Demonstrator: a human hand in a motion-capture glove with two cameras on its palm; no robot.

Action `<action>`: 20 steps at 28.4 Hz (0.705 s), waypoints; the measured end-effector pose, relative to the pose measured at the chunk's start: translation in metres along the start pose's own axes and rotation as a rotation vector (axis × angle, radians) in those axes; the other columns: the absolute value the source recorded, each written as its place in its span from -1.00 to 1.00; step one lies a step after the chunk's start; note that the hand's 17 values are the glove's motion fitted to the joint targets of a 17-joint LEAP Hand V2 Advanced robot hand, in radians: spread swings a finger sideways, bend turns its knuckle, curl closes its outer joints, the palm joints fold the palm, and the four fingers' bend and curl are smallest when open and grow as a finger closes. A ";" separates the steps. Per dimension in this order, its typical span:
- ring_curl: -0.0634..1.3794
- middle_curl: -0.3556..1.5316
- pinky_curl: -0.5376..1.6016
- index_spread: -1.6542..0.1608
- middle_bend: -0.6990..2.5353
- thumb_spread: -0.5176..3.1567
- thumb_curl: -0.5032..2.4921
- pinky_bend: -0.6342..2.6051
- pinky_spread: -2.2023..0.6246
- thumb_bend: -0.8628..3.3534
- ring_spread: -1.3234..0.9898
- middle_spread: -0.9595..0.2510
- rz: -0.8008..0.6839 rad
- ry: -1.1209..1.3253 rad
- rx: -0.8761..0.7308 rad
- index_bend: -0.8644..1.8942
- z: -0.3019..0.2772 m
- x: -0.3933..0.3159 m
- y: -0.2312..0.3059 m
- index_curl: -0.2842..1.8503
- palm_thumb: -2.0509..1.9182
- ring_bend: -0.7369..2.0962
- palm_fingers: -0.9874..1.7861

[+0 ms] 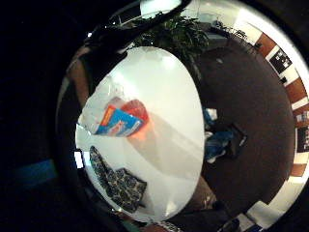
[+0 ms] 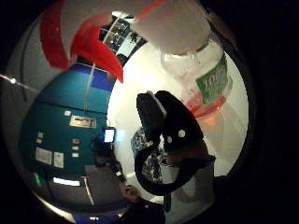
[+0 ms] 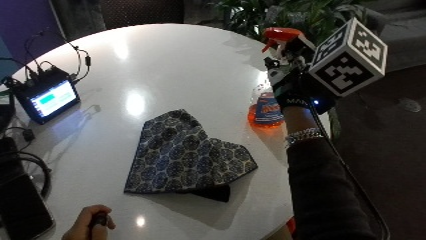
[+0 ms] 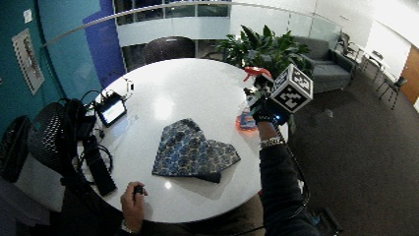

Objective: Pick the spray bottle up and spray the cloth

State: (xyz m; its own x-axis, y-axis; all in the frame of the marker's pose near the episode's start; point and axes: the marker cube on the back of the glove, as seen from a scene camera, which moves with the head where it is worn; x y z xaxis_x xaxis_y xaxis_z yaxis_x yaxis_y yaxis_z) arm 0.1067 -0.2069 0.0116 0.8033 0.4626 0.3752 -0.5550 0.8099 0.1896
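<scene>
- Outside view: your black-gloved right hand [image 3: 293,87] has its fingers wrapped round the neck of the clear plastic spray bottle with red trigger head and orange liquid [image 3: 269,107]. The bottle stands upright at the edge of the round white table [image 3: 166,55].
- Wide outside view: the folded blue patterned cloth [image 4: 190,150] lies flat nearby, toward you and leftward of the bottle.
- Thumb-side palm view: the nozzle must turn toward the cloth before you spray.
</scene>
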 end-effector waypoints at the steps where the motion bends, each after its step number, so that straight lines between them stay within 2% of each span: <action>1: -0.46 -0.33 -0.20 0.42 -0.42 -0.07 -0.50 -0.43 0.72 -0.60 0.14 0.57 -0.001 -0.045 0.018 -0.29 0.002 0.001 -0.002 -0.47 0.30 -0.15 0.11; 7: -0.46 -0.29 -0.21 0.44 -0.39 -0.06 -0.50 -0.45 0.72 -0.59 0.13 0.56 -0.017 -0.310 0.097 -0.26 0.006 -0.001 -0.014 -0.47 0.31 -0.15 0.24; 14: -0.45 -0.25 -0.21 0.46 -0.35 -0.08 -0.47 -0.50 0.69 -0.58 0.11 0.49 0.013 -0.572 0.092 -0.26 0.011 -0.003 -0.028 -0.46 0.38 -0.16 0.35; 20: -0.43 -0.19 -0.27 0.49 -0.28 -0.11 -0.45 -0.56 0.65 -0.57 0.05 0.37 -0.022 -0.629 0.202 -0.17 0.014 0.000 -0.039 -0.40 0.42 -0.17 0.50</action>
State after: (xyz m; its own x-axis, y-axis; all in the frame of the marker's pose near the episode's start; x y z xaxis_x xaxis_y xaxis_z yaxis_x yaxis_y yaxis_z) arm 0.1250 -0.2434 0.0172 0.5694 0.0983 0.8162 -0.6189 0.7047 0.3469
